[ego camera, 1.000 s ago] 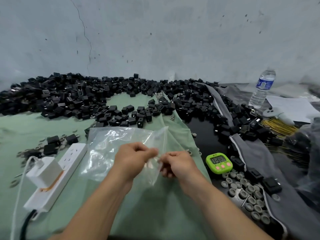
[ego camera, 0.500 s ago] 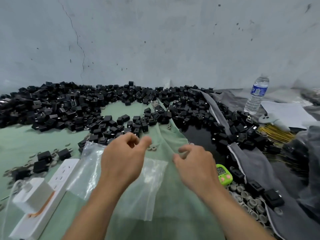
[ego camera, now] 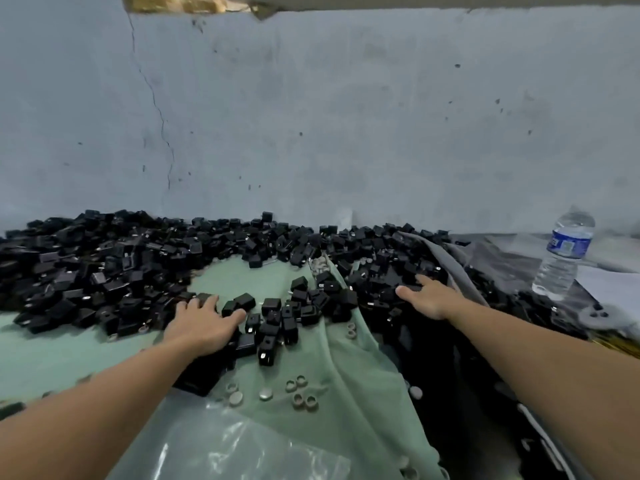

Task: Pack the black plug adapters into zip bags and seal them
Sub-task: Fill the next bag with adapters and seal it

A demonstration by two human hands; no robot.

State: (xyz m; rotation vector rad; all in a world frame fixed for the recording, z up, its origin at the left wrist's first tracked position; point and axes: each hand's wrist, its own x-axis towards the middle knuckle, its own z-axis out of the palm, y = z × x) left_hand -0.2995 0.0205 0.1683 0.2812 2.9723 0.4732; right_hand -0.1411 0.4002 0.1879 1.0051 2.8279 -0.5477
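Moved since a second ago: both hands, off the zip bag (ego camera: 242, 441) and forward onto the plug adapters (ego camera: 104, 265). Bag let go, now lying flat on the green cloth (ego camera: 69, 355) at the near edge; mouth and contents not discernible.

State, left hand (ego camera: 202, 323): released, fingers spread flat over a loose cluster (ego camera: 277, 317) of adapters, nothing grasped.
State, right hand (ego camera: 427, 299): released, fingers stretched onto the right part of the heap, nothing grasped.

Location, plug adapters: heaped along the foot of the wall, from far left across to the bottle side.

Handling, adapters: probably light, rigid, smooth-sided small blocks with metal pins; unlikely to break. Best raked together under curled fingers, or pinched across flat faces, several at once.
Handling, bag: thin, limp, slippery film. Best taken at the mouth, one lip pinched.

Count:
- hands, two
- zip bags in view, one
- adapters, too many to count, several hundred at a guess
- loose cluster, roughly two dozen
- small round caps (ego camera: 265, 393), ten or so on the cloth
- water bottle (ego camera: 562, 258), one
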